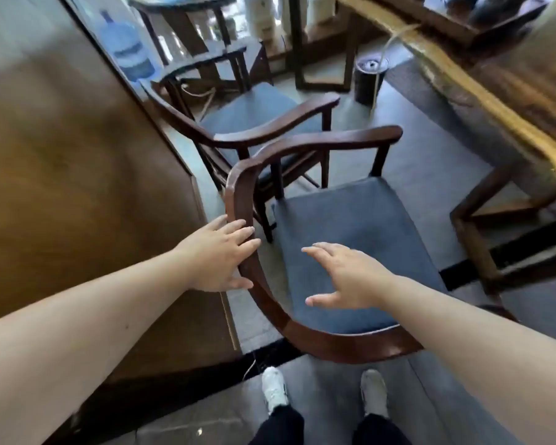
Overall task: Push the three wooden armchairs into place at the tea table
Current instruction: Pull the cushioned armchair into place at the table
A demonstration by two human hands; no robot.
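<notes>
The surface (482,101) is cut off; the left hand (219,255) lies flat on the nearest armchair (247,200), the right hand (344,277) splayed above its seat.

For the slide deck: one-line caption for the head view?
Left hand on the near armchair back rail, right hand open above its seat, tea table at right.

Both bare forearms reach forward from the bottom corners. The left hand (220,255) is palm down with its fingers (243,234) spread and lying flat, thumb low at the near side. The right hand (347,277) hovers palm down, fingers loosely spread and pointing left, thumb stretched apart from them, closed on nothing.
</notes>
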